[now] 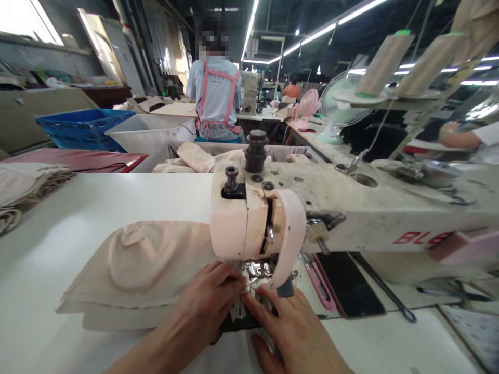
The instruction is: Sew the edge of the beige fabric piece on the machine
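A worn white sewing machine (351, 208) spans the table, its head (249, 223) over the needle area (257, 270). A beige fabric piece (136, 265) lies to the left of the needle, stretching under the head. My left hand (206, 306) presses flat on the fabric's edge just left of the presser foot. My right hand (292, 332) rests on the table right of the needle, its fingers pinching a small strip of cloth at the foot. What lies directly under both hands is hidden.
Pink thread snips (317, 280) and a dark phone (346, 285) lie right of the needle. Folded beige pieces (27, 187) are stacked at far left. A blue crate (86, 127) and white bin (152, 132) stand behind. A person in a pink apron (216, 98) works ahead; thread cones (384, 65) stand upper right.
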A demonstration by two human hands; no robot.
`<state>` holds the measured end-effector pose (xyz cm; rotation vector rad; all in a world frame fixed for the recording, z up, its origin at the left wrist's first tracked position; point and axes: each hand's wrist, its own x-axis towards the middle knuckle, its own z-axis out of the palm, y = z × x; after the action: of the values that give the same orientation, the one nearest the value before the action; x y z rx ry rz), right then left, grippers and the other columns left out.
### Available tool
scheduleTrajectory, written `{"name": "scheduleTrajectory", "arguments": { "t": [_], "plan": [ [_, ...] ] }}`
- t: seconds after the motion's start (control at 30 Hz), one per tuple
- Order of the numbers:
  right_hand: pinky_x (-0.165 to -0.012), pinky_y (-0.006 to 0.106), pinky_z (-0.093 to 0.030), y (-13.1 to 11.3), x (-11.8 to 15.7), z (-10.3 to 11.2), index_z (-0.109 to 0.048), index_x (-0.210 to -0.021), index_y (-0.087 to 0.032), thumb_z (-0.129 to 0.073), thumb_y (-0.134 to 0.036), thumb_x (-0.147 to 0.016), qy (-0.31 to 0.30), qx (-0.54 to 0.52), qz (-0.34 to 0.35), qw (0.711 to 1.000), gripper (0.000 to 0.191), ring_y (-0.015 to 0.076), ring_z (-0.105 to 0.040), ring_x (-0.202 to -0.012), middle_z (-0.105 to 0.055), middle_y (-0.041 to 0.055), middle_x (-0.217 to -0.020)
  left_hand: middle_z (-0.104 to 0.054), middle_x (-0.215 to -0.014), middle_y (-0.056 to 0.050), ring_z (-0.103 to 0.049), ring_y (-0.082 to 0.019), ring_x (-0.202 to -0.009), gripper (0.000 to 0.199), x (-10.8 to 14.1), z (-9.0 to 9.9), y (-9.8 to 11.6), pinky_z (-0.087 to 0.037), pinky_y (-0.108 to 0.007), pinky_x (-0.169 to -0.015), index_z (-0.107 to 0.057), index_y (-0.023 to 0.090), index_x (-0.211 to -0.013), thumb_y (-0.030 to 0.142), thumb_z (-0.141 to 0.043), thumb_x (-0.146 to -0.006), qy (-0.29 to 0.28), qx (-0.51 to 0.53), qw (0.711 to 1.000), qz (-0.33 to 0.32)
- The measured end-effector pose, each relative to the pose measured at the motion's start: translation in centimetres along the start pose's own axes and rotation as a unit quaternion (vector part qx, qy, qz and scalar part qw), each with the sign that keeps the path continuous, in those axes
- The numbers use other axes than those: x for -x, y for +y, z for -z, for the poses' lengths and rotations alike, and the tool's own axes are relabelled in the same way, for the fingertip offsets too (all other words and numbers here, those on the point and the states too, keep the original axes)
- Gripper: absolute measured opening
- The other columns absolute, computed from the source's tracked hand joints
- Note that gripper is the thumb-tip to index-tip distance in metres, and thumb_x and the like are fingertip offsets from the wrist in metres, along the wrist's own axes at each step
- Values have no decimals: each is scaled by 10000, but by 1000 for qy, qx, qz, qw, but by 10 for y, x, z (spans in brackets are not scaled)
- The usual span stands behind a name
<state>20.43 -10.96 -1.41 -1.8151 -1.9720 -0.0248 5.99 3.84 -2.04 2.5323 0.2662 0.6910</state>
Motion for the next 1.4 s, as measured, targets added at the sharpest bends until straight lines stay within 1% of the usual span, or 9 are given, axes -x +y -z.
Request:
{"name": "scheduleTrajectory", "arguments": {
  "t": [0.13,0.43,0.6,0.7,0.8,0.93,1.1,1.3,1.4],
  "plan": [
    [-887,461,-521,0,4,-3,-564,-1298,-210,-567,-109,-688,6,1,-5,1000,617,307,-583,-1053,-647,123,-1184,-660,-936,-39,-622,-169,-878,201,-3,5,2,-499,-264,-773,-666,212,-935,91,-528,-854,39,46,998,4],
    [-889,487,-523,3,8,-6,-579,-1287,-234,-575,-123,-710,-7,-11,-27,1000,588,319,-576,-1078,-631,129,-1219,-656,-962,-30,-617,-159,-894,181,-6,4,4,-489,-243,-768,-631,189,-786,37,-534,-800,7,22,999,25],
    [-900,494,-528,3,5,-6,-584,-1280,-238,-576,-111,-656,-4,-14,-20,1000,637,322,-583,-1093,-639,119,-1213,-645,-952,-39,-592,-208,-915,188,-12,12,5,-487,-337,-827,-651,194,-829,74,-511,-864,-76,-9,997,0],
    [-859,492,-550,4,2,-4,-609,-1233,-216,-579,-105,-627,9,-3,-2,1000,618,330,-606,-1056,-659,131,-1167,-643,-901,-23,-596,-184,-862,192,-14,14,2,-487,-315,-811,-642,187,-799,45,-521,-844,-100,0,995,-5],
    [-825,476,-564,6,0,-5,-618,-1181,-191,-573,-99,-630,19,10,18,1000,560,327,-621,-1016,-675,136,-1112,-649,-916,-12,-608,-156,-847,208,-11,10,-3,-493,-267,-782,-647,199,-826,39,-516,-841,-66,19,997,-17],
    [-855,471,-549,9,3,-10,-561,-1248,-195,-564,-74,-657,2,21,13,1000,603,320,-601,-1038,-649,135,-1131,-640,-962,-18,-606,-155,-887,228,-4,4,-5,-498,-245,-767,-652,222,-892,63,-490,-868,11,30,999,-28],
    [-863,482,-540,13,7,-14,-534,-1277,-196,-566,-77,-707,1,20,27,999,583,322,-589,-1049,-638,136,-1120,-652,-937,-2,-618,-156,-870,248,-4,4,-3,-504,-253,-765,-657,236,-889,66,-479,-864,-14,35,999,-11],
    [-846,457,-552,12,7,-11,-555,-1245,-204,-566,-99,-740,13,19,29,999,516,307,-607,-1016,-646,129,-1113,-667,-939,-35,-621,-169,-877,201,-8,6,-1,-519,-243,-749,-657,220,-868,114,-489,-903,19,8,999,-48],
    [-831,422,-554,11,7,-9,-593,-1177,-200,-533,-73,-728,49,-1,29,998,470,283,-618,-973,-666,110,-1049,-676,-951,-55,-625,-179,-883,196,-8,6,-1,-528,-239,-730,-665,206,-873,124,-492,-913,17,-2,998,-61]
  ]
}}
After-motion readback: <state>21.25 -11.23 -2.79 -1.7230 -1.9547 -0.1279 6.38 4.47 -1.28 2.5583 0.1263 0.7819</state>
